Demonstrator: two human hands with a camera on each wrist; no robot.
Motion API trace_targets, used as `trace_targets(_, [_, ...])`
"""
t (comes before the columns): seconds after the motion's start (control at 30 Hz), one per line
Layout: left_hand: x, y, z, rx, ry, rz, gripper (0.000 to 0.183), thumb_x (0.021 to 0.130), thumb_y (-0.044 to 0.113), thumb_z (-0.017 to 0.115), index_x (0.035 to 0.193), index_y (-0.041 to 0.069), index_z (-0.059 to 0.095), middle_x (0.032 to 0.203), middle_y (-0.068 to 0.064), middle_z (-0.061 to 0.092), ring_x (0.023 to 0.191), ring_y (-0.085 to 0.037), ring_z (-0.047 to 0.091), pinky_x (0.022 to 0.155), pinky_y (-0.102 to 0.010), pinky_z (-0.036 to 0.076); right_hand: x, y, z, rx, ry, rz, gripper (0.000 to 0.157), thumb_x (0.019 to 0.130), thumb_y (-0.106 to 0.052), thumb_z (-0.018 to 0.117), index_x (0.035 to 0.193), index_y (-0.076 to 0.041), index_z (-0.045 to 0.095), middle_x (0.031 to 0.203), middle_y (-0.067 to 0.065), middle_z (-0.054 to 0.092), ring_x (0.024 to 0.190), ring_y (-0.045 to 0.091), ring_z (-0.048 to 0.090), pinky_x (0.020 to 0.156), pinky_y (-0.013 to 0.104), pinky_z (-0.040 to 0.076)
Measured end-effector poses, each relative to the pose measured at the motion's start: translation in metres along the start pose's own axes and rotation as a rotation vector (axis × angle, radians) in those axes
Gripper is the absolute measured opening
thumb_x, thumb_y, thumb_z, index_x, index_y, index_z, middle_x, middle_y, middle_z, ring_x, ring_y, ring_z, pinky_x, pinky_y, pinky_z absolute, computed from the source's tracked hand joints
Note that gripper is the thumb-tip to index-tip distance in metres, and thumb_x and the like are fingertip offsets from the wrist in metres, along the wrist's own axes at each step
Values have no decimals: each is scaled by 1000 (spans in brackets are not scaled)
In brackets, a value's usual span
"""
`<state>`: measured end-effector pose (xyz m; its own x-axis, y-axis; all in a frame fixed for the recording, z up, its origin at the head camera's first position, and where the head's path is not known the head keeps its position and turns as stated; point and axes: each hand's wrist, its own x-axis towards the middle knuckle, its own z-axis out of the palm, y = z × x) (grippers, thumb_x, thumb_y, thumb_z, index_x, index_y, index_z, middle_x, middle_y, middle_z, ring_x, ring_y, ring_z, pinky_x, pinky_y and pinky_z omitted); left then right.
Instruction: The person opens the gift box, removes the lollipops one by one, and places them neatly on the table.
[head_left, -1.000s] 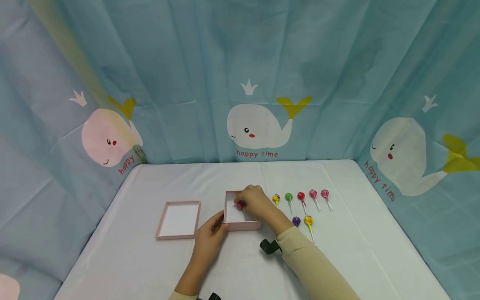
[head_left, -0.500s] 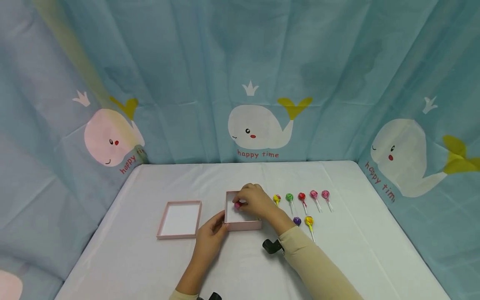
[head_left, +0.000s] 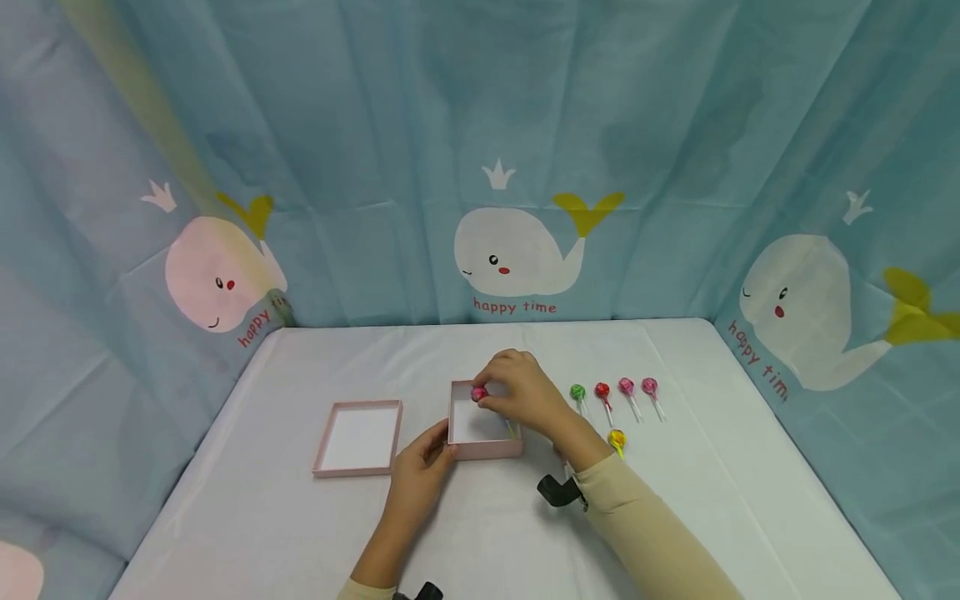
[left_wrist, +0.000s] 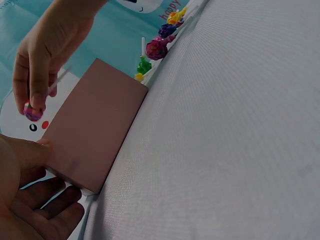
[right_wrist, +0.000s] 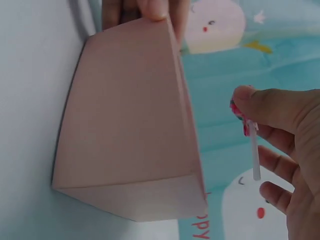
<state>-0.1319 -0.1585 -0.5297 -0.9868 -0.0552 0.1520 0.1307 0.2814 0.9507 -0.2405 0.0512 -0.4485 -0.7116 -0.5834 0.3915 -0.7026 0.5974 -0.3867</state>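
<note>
My right hand [head_left: 525, 396] pinches a pink lollipop [head_left: 478, 393] by its candy head, between thumb and fingers, over the open pink box [head_left: 487, 451]. In the right wrist view the white stick [right_wrist: 255, 155] points away from the thumb, toward the loosely bent fingers. At the front left corner of the box, my left hand [head_left: 420, 475] holds on. Its thumb [left_wrist: 35, 150] presses the front wall, while the fingers lie along the left side. Inside, the box has a white floor; a thin yellowish streak [head_left: 511, 428] shows near its right wall, too small to identify.
Left of the box lies a shallow pink lid [head_left: 356, 472], white inside. To the right are several lollipops, among them a green one [head_left: 577, 391], a red one [head_left: 602, 390] and a yellow one [head_left: 617, 438]. My right forearm hides part of that group.
My right hand has lifted a little and shifted toward the back of the box with the pink lollipop. The left hand stays at the box corner.
</note>
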Motion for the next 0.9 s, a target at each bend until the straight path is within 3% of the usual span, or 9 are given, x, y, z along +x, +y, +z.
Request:
trace_targets(0.23, [-2, -2, 1, -18, 0, -6, 52, 96, 20, 74, 143, 5, 59, 143, -13, 62, 135, -26, 57, 109, -32, 50, -17, -9, -19, 84, 84, 9, 26, 83, -22, 88, 107, -21, 77, 103, -11, 73, 112, 14, 58, 107, 46, 46])
trace_targets(0.5, [1, -2, 0, -10, 1, 11, 52, 97, 22, 73, 143, 5, 58, 143, -12, 62, 137, -25, 55, 110, -30, 48, -40, -7, -38, 110, 180, -59, 26, 79, -18, 90, 101, -19, 77, 100, -11, 72, 108, 15, 59, 100, 46, 48])
trace_targets(0.9, [1, -3, 2, -17, 4, -1, 51, 96, 19, 73, 143, 5, 59, 143, -13, 62, 137, -27, 55, 110, -31, 48, -86, 7, -63, 132, 241, 92, 30, 79, -19, 91, 102, -27, 74, 99, -17, 67, 111, 13, 58, 101, 43, 48])
